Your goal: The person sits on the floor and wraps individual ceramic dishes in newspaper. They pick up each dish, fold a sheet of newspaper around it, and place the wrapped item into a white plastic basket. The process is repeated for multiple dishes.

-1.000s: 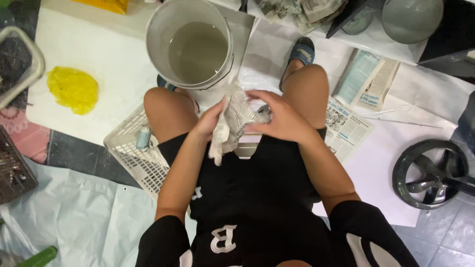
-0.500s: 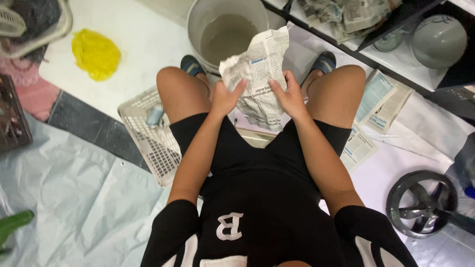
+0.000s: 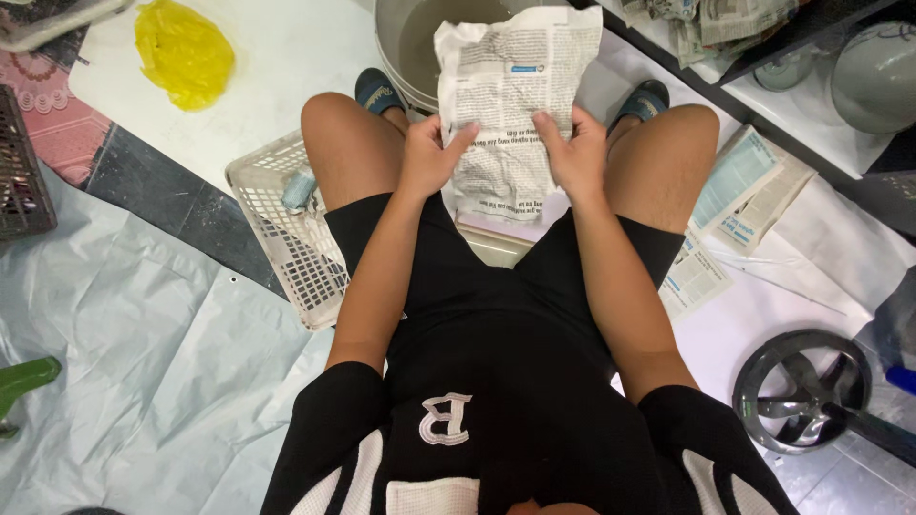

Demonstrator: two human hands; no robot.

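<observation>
A seated person holds a crumpled sheet of newspaper (image 3: 515,105) up between the knees, stretched flat and facing the camera. The left hand (image 3: 429,153) pinches the sheet's left edge, thumb on the front and fingers curled behind, and the right hand (image 3: 575,153) pinches the right edge in the same way. Both hands grip the lower half of the sheet, so most of the paper rises above them, and its bottom edge hangs just below, between the thighs. The two hands are level with each other and apart by the width of the sheet.

Behind the top of the sheet stands a grey bucket (image 3: 401,38) on the floor, partly hidden by the paper. The feet wear dark sandals (image 3: 380,91) on either side of the bucket. Under the left thigh lies a white plastic basket (image 3: 286,229), with a small pale object inside it near the leg. A yellow plastic bag (image 3: 183,52) lies on a white sheet at the upper left. To the right, folded newspapers (image 3: 744,200) lie on the floor just beside the right thigh, and a dark round fan part (image 3: 801,391) lies further towards the lower right. More crumpled newspaper (image 3: 706,24) sits on a dark shelf at the upper right, near a grey round bowl (image 3: 873,76).
</observation>
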